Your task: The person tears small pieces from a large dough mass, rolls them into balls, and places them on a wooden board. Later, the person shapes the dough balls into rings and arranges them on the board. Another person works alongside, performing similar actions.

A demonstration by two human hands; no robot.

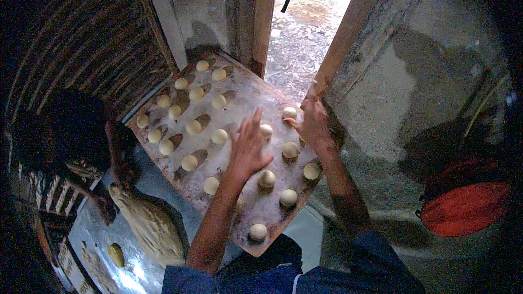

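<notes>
A floury wooden board (pixel 245 103) lies in front of me, dotted with several round, pale dough balls (pixel 193 126). My left hand (pixel 249 149) is over the board's middle, fingers spread, with one dough ball (pixel 266 130) just beside it, partly hidden. My right hand (pixel 315 122) is at the board's far right edge, fingers apart. Its thumb reaches close to another dough ball (pixel 289 112); whether it touches cannot be told. Neither hand grips anything. More dough balls (pixel 266 179) sit between my forearms.
At left, a co-worker's hands (pixel 106 209) are by a big dough slab (pixel 150 223) on a metal table (pixel 87 228). A small dough lump (pixel 116 255) lies there. A doorway (pixel 313 27) opens beyond the board. A red rounded object (pixel 466 209) stands by the right wall (pixel 376 87).
</notes>
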